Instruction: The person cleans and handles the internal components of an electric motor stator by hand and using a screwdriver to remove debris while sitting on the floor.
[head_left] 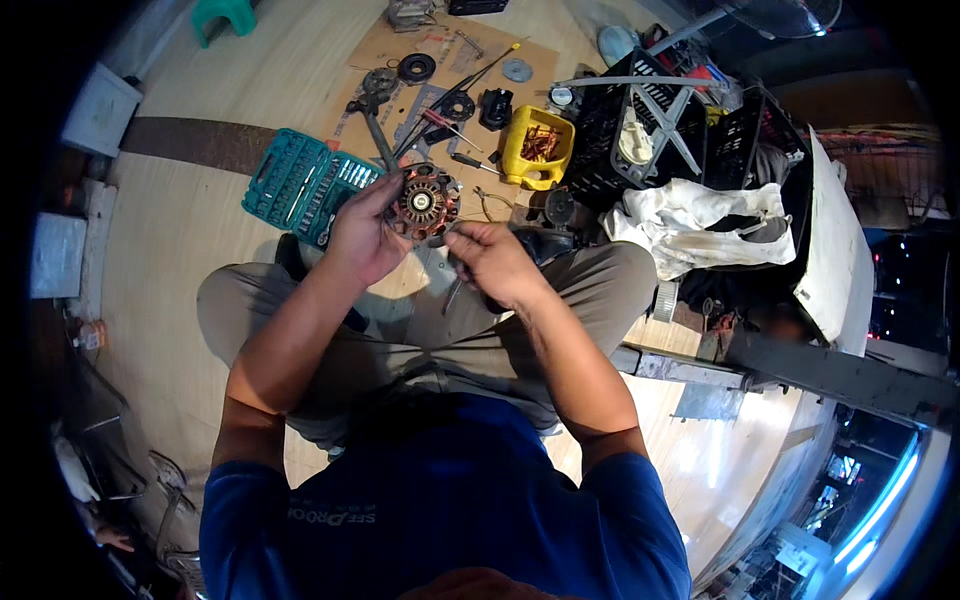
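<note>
My left hand point(368, 232) grips the left side of a round motor part with copper windings point(422, 203), its ringed centre facing up. Close to the part's lower right edge, my right hand point(492, 262) is closed, thumb and fingers pinched together. A slim metal piece point(452, 297) shows just below the right hand; whether that hand holds it cannot be made out. Left of the part lies an open green socket set case point(285, 175). Pliers point(494, 203) and a dark-handled screwdriver point(474, 163) rest on the cardboard beyond.
The cardboard sheet point(360, 65) carries a red-handled screwdriver point(440, 120), a black ring point(416, 68) and other parts. A cut yellow jug point(518, 165) holds copper-coloured pieces. Black crates point(590, 150) and a white cloth point(660, 225) stand at right. A green stool point(225, 15) is far left.
</note>
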